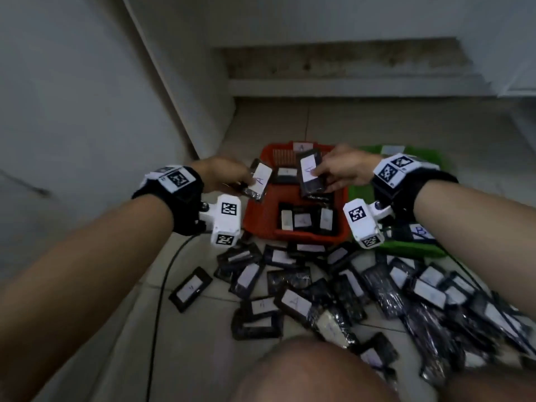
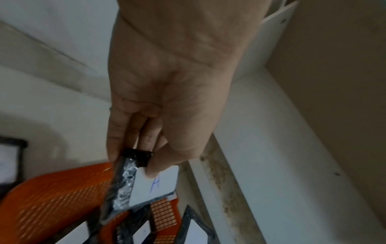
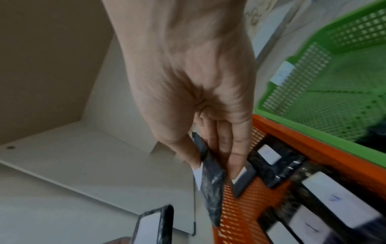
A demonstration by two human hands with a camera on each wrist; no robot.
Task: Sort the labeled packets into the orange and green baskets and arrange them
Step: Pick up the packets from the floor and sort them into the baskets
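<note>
My left hand (image 1: 224,175) pinches a black packet (image 1: 259,181) with a white label marked A, held over the left rim of the orange basket (image 1: 255,216). In the left wrist view the thumb (image 2: 158,165) presses on that label (image 2: 155,183). My right hand (image 1: 342,169) grips another black packet (image 1: 311,173) marked A above the orange basket's far half; the right wrist view shows it edge-on (image 3: 211,184) between thumb and fingers. Several labeled packets (image 1: 304,220) stand in a row inside the orange basket. The green basket (image 1: 406,248) sits to its right, one packet marked B (image 1: 420,230) in it.
A large heap of black labeled packets (image 1: 362,288) covers the tiled floor in front of the baskets. One packet (image 1: 190,288) lies apart at the left. A black cable (image 1: 162,285) runs along the floor. My knee (image 1: 313,372) is at the bottom. A wall and step stand behind.
</note>
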